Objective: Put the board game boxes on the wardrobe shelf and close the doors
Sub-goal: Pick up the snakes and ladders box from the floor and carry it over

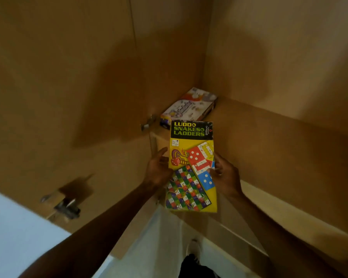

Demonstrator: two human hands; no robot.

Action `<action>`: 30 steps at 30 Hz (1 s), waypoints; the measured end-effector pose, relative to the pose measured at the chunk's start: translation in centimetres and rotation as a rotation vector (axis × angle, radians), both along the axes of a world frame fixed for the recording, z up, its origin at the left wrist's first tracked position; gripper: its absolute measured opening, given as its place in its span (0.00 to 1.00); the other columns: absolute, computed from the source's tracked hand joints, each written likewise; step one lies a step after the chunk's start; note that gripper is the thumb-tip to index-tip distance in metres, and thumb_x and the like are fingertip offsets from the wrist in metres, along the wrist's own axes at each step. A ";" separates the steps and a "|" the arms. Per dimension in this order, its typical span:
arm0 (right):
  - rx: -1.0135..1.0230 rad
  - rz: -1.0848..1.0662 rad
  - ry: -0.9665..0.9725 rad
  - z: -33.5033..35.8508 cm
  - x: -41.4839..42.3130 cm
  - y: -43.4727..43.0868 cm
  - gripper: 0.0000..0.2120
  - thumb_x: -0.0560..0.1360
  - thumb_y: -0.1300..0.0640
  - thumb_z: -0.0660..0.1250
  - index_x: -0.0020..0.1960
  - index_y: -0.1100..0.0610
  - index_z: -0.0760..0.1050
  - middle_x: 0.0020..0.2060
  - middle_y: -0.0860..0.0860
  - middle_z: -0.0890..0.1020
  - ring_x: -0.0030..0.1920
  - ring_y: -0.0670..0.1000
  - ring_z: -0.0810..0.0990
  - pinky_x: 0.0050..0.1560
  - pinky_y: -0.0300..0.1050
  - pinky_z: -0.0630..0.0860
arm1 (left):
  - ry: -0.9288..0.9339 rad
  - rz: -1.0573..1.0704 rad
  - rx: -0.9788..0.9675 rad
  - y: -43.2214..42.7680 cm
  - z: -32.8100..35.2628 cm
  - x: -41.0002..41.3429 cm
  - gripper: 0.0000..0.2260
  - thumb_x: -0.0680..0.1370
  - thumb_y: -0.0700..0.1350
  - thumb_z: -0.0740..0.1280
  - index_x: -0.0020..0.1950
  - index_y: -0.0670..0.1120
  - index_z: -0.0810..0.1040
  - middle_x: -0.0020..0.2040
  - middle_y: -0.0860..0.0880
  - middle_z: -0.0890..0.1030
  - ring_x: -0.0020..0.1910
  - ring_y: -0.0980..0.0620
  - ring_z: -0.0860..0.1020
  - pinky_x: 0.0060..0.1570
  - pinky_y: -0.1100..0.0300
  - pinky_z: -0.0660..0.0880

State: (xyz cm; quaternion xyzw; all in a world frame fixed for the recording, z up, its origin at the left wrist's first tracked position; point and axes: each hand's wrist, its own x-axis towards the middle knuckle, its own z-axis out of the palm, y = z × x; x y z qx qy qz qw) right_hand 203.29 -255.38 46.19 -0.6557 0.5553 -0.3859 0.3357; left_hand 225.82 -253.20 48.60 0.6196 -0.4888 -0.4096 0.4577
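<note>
I hold a yellow Ludo and Snakes & Ladders box [191, 167] between both hands, just in front of the wardrobe shelf [269, 129]. My left hand [158, 169] grips its left edge and my right hand [225, 175] grips its right edge. The box is tilted, its title end pointing toward the shelf. A second, white board game box [189, 108] lies flat on the shelf in the back left corner. The wardrobe door [58, 97] on the left stands open.
Two metal hinges [64, 205] [148, 122] sit on the open left door. The wardrobe's brown back wall [169, 47] and right side wall [279, 47] enclose the shelf. Below are the white floor and my foot [193, 251].
</note>
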 end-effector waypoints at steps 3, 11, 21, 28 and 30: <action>0.017 -0.005 0.026 0.7 -0.3 -7.8 0.17 0.76 0.61 0.69 0.63 0.54 0.75 0.55 0.52 0.84 0.53 0.49 0.83 0.51 0.54 0.82 | -0.022 0.065 0.016 -7.1 1.2 -0.2 0.31 0.68 0.44 0.79 0.68 0.49 0.71 0.52 0.47 0.81 0.50 0.49 0.81 0.44 0.49 0.82; 0.049 -0.023 0.140 3.3 0.1 -22.2 0.09 0.74 0.60 0.70 0.54 0.56 0.79 0.53 0.53 0.84 0.52 0.53 0.83 0.52 0.48 0.81 | -0.066 -0.192 0.106 -19.9 4.4 -0.9 0.31 0.65 0.34 0.79 0.66 0.46 0.74 0.57 0.53 0.78 0.61 0.50 0.78 0.50 0.58 0.79; 0.050 0.039 0.054 3.0 0.4 -27.1 0.09 0.72 0.63 0.72 0.53 0.60 0.80 0.53 0.56 0.83 0.54 0.54 0.82 0.54 0.48 0.79 | -0.643 -0.527 0.156 -25.9 5.5 1.8 0.51 0.56 0.45 0.85 0.75 0.54 0.64 0.77 0.48 0.55 0.76 0.46 0.56 0.70 0.62 0.61; 0.017 0.214 0.105 3.5 2.0 -27.2 0.19 0.67 0.54 0.78 0.56 0.57 0.80 0.55 0.48 0.75 0.56 0.44 0.73 0.50 0.32 0.69 | -0.773 -0.175 -0.112 -24.4 4.2 3.8 0.18 0.65 0.48 0.80 0.53 0.52 0.84 0.53 0.53 0.79 0.53 0.53 0.79 0.52 0.51 0.79; 0.023 0.286 0.121 3.1 2.4 -27.1 0.24 0.63 0.53 0.80 0.57 0.55 0.79 0.61 0.50 0.70 0.61 0.45 0.69 0.57 0.37 0.70 | -0.814 -0.091 -0.161 -23.8 3.2 3.5 0.13 0.68 0.48 0.77 0.52 0.53 0.84 0.54 0.53 0.82 0.53 0.54 0.80 0.50 0.52 0.79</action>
